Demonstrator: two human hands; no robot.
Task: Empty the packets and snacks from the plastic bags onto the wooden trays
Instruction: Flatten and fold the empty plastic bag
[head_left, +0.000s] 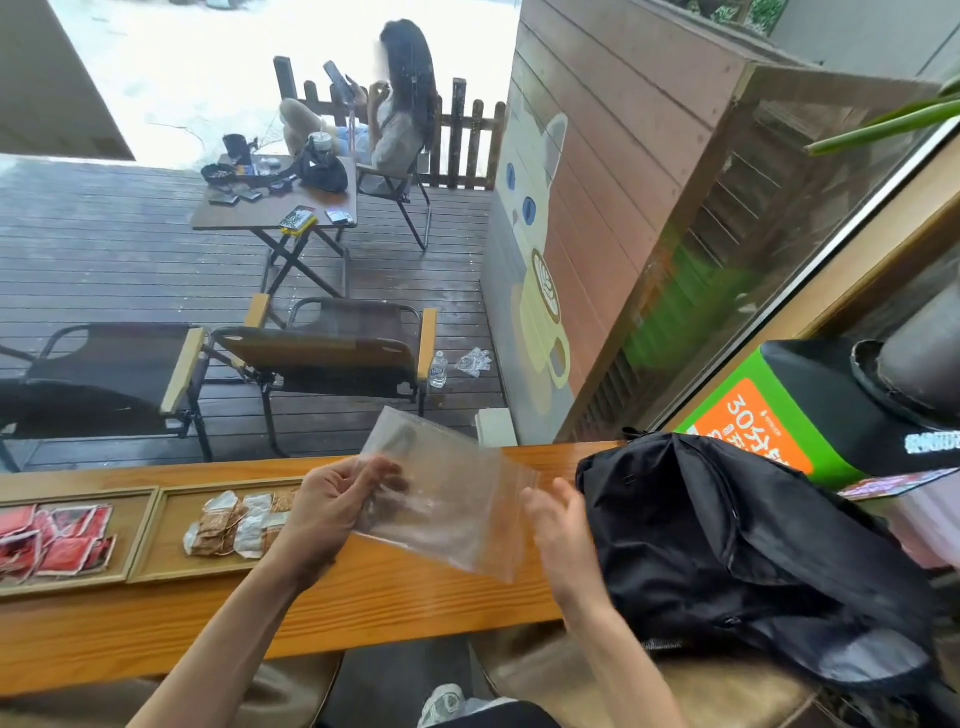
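A clear plastic zip bag (447, 499) hangs above the wooden counter and looks empty. My left hand (332, 512) pinches its left edge. My right hand (558, 525) is at the bag's right edge with loosely bent fingers; I cannot tell whether it holds the bag. A wooden tray (171, 569) on the counter holds several brown and white packets (239, 525). To its left a second wooden tray (137, 512) holds several red packets (57, 540).
A black backpack (737, 551) lies on the counter's right end, next to my right hand. The wooden counter (395, 597) runs left to right. Behind it are folding chairs (332, 353), a deck table and a seated person. A green and black box (810, 410) stands at the right.
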